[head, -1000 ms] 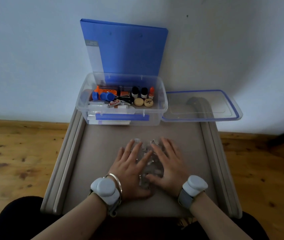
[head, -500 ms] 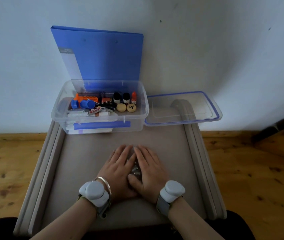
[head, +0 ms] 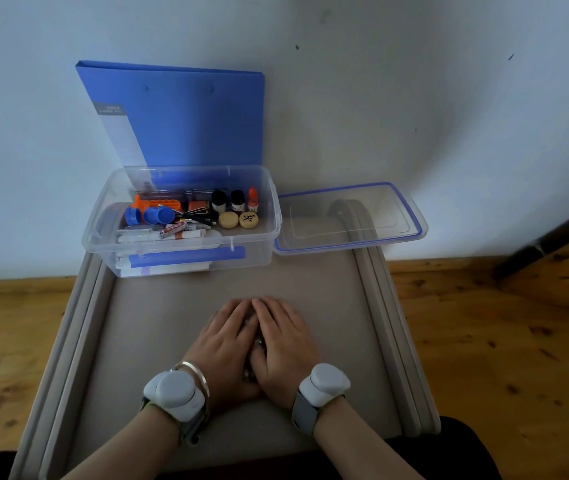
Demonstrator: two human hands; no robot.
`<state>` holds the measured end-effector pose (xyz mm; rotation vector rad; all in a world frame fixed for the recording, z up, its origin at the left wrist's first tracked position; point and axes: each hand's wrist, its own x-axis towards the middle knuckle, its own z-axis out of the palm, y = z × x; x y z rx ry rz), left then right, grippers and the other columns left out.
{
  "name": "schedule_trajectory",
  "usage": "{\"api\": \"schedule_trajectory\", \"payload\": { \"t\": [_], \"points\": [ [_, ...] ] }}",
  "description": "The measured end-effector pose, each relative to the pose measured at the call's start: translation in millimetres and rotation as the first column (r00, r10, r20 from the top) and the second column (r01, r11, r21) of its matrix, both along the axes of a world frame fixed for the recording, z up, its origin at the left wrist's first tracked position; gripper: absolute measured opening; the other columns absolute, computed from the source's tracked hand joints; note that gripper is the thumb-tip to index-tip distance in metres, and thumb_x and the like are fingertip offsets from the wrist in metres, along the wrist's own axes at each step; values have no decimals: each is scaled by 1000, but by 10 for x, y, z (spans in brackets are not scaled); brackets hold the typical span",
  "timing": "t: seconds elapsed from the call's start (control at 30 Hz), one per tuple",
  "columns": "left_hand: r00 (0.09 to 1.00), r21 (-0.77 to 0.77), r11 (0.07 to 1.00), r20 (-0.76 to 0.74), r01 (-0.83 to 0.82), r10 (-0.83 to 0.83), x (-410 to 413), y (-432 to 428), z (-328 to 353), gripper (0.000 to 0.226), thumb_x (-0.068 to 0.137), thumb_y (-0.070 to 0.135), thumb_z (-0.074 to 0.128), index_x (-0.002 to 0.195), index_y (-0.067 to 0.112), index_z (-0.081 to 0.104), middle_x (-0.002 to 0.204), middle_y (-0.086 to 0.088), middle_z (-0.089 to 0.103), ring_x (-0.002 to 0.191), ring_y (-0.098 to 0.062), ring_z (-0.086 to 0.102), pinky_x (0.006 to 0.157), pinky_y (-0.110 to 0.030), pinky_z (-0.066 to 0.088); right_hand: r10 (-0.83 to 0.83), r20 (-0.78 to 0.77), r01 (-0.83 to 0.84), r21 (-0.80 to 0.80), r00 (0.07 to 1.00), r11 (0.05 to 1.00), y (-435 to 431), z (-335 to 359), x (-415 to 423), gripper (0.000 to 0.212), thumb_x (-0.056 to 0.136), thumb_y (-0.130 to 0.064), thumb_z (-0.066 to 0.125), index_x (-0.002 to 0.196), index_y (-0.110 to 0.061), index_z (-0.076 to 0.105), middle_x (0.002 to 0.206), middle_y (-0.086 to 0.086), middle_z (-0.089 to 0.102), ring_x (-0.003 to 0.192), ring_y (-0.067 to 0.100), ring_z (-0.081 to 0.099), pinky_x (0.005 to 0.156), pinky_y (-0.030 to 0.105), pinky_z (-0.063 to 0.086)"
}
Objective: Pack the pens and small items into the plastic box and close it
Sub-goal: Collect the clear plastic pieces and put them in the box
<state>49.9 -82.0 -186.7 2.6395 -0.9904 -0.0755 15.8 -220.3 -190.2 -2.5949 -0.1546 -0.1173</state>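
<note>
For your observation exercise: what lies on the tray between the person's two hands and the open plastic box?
In the head view, nothing: the tray surface is bare between the left hand and right hand and the plastic box.

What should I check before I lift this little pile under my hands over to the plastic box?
1. Plastic box open on top: ok, no lid on it.
2. Lid out of the way: ok, it lies to the right of the box.
3. Room in the box: ok, items fill only the lower part.
4. Pile fully gathered: cannot tell, left hand and right hand cover nearly all of it.
5. Grip on the pile: not ok, both palms lie flat over it, fingers not curled under.
6. Path to the box: ok, bare tray surface lies between.
</note>
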Motion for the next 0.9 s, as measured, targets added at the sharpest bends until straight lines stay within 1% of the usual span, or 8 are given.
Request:
{"api": "schedule_trajectory", "payload": {
  "t": [0.13,0.37,0.57,0.63,0.73,0.83,0.9],
  "points": [
    [1000,16,1000,-24,1,0,0,13,29,88,55,56,61,127,7,52,128,-15,54,119,-37,51,94,-48,47,-47,7,47,13,999,999,28,-10,20,57,80,-31,47,134,-12,46,134,5,51,125,22,44,109,32,33],
    [997,-18,1000,-75,-18,17,18,38,22,85,59,50,67,130,5,52,132,-14,53,121,-36,49,96,-50,45,-105,-1,105,36,994,994,53,-5,77,53,79,-36,51,128,-15,52,125,1,54,117,20,48,101,35,40],
    [996,-67,996,-66,-65,61,0,68,0,79,58,44,73,125,7,57,127,-13,58,104,-37,58,90,-47,49,-156,-7,156,-7,988,988,58,-10,139,51,77,-43,46,120,-19,59,117,0,56,110,22,50,90,38,45],
    [998,-87,994,-38,-62,59,9,62,2,75,57,41,75,121,5,60,120,-13,62,98,-36,61,89,-44,50,-176,16,177,-30,984,984,65,-12,159,47,75,-44,47,114,-23,62,113,0,58,106,23,52,85,38,47],
    [998,-124,990,-9,-64,63,16,52,12,69,57,38,74,116,6,63,112,-11,65,90,-33,63,85,-39,51,-193,50,196,-68,980,978,74,-21,188,37,73,-44,50,101,-26,65,103,-2,58,98,22,54,79,37,47],
    [997,-156,985,-8,-72,71,7,52,1,66,57,37,76,114,7,63,109,-9,66,89,-31,63,83,-38,52,-182,59,187,-98,982,977,61,-28,216,31,73,-45,51,94,-27,65,100,-2,58,94,23,54,75,37,46],
    [996,-168,981,-19,-91,89,-2,57,-11,66,59,39,75,115,7,63,111,-9,65,91,-31,62,81,-41,53,-171,47,175,-127,984,976,62,-20,236,30,74,-46,51,94,-28,64,100,-2,58,93,22,53,74,38,44]
  ]
}}
